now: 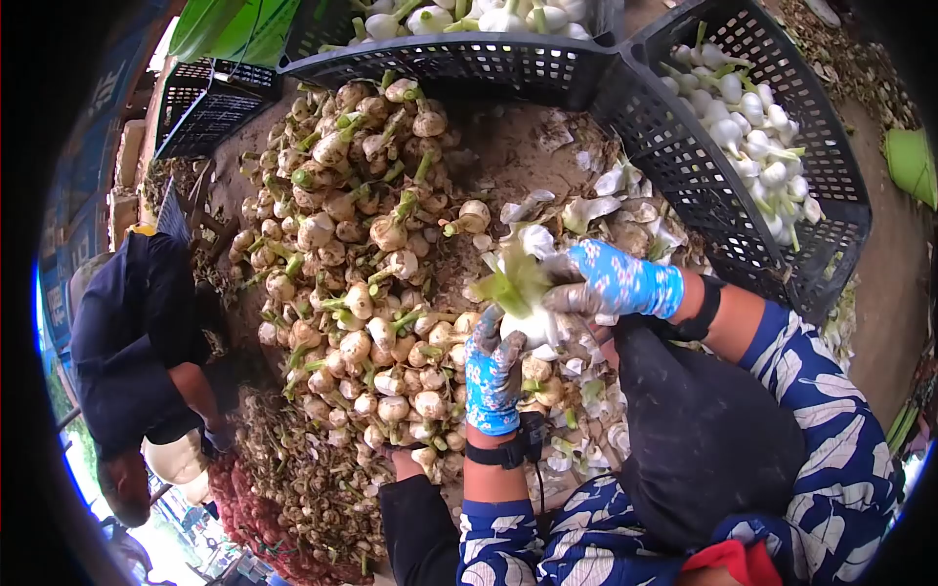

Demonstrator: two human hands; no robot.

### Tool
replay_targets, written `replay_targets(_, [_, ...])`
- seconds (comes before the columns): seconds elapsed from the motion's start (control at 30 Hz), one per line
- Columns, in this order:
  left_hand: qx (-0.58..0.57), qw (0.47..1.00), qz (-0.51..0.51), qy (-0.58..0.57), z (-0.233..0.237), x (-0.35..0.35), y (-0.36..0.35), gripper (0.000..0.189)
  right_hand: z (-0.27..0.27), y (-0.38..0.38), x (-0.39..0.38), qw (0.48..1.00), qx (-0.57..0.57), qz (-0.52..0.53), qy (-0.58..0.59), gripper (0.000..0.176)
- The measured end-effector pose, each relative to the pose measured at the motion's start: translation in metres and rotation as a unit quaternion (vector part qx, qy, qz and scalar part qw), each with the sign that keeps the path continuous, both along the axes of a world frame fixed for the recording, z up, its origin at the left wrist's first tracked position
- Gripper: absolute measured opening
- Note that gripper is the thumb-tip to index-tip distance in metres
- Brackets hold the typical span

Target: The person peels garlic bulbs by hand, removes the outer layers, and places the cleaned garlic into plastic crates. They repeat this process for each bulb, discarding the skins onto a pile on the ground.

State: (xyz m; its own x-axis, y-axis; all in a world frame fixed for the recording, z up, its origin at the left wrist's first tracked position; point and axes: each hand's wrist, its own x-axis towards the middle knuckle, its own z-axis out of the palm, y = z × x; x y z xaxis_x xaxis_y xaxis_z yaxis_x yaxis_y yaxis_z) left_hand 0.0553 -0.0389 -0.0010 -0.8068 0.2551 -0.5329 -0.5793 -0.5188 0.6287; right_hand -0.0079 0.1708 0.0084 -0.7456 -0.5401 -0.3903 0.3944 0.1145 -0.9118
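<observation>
Cupping garlic bulb (532,325), left fingers (486,332) curled

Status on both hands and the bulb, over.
Left hand holding garlic bulb. Right hand at its green leaves, motion-blurred. Loose skins nearby, not blocking.

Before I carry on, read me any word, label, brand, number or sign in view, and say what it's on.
No text reads clearly.
Blue panel at the far left: pale marks that may be lettering, too blurred and slanted to read.
Right crate and top crate: no lettering that I can make out.
Left glove and right glove: a floral print, no readable words.
</observation>
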Motion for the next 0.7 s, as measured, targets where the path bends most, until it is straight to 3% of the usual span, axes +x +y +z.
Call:
replay_targets(0.03, [-0.041, 0.999, 0.015, -0.003, 0.005, -0.002, 0.001, 0.049, 0.001, -0.003, -0.002, 0.979, 0.074, -0.01, 0.189, 0.04])
replay_targets(0.07, [-0.135, 0.991, -0.007, -0.014, 0.014, -0.007, 0.002, 0.048, 0.013, 0.0, -0.007, 0.985, 0.115, 0.02, 0.129, 0.048])
replay_targets(0.1, [-0.134, 0.991, -0.008, -0.016, 0.018, -0.009, 0.004, 0.048, 0.01, 0.0, -0.006, 0.985, 0.116, 0.02, 0.127, 0.048])
replay_targets(0.17, [-0.239, 0.965, -0.103, 0.022, 0.024, -0.013, 0.005, 0.046, 0.005, -0.003, -0.005, 0.979, 0.166, 0.079, 0.086, 0.051])
replay_targets(0.2, [-0.254, 0.958, -0.12, 0.049, 0.022, -0.012, 0.004, 0.047, 0.007, -0.007, -0.002, 0.977, 0.14, 0.047, 0.157, 0.031])
replay_targets(0.23, [-0.25, 0.96, -0.116, 0.05, 0.016, -0.01, 0.0, 0.047, 0.009, -0.006, -0.002, 0.975, 0.144, 0.052, 0.158, 0.031])
replay_targets(0.3, [-0.111, 0.993, -0.03, 0.033, 0.004, -0.005, -0.01, 0.054, 0.015, -0.005, -0.005, 0.981, 0.022, 0.048, 0.188, 0.025])
replay_targets(0.33, [-0.084, 0.996, -0.022, 0.019, 0.009, -0.008, -0.007, 0.061, 0.022, -0.006, -0.005, 0.992, 0.019, 0.056, 0.115, 0.024])
replay_targets(0.37, [-0.079, 0.996, -0.015, 0.023, 0.017, -0.008, -0.001, 0.061, 0.025, -0.009, -0.005, 0.991, 0.024, 0.062, 0.119, 0.024])
replay_targets(0.43, [-0.202, 0.973, -0.029, 0.109, 0.032, -0.004, 0.01, 0.055, 0.029, -0.019, -0.004, 0.989, 0.022, 0.034, 0.144, 0.022])
replay_targets(0.47, [-0.318, 0.926, -0.07, 0.191, 0.029, -0.002, 0.006, 0.057, 0.033, -0.023, -0.006, 0.987, 0.025, 0.019, 0.16, 0.022])
replay_targets(0.5, [-0.469, 0.823, 0.001, 0.321, 0.029, -0.004, 0.014, 0.059, 0.039, -0.028, -0.006, 0.986, 0.024, 0.023, 0.165, 0.022])
replay_targets(0.57, [-0.305, 0.93, 0.184, 0.089, 0.011, 0.008, 0.021, 0.055, 0.055, -0.043, -0.003, 0.991, 0.038, 0.02, 0.124, 0.021])
replay_targets(0.63, [-0.3, 0.912, 0.273, 0.067, 0.02, 0.008, 0.027, 0.042, 0.048, -0.054, 0.004, 0.96, 0.034, 0.012, 0.278, 0.021])
replay_targets(0.7, [-0.345, 0.891, 0.268, 0.122, 0.037, -0.002, 0.023, 0.036, 0.067, -0.052, -0.012, 0.996, -0.026, -0.006, 0.088, 0.022])
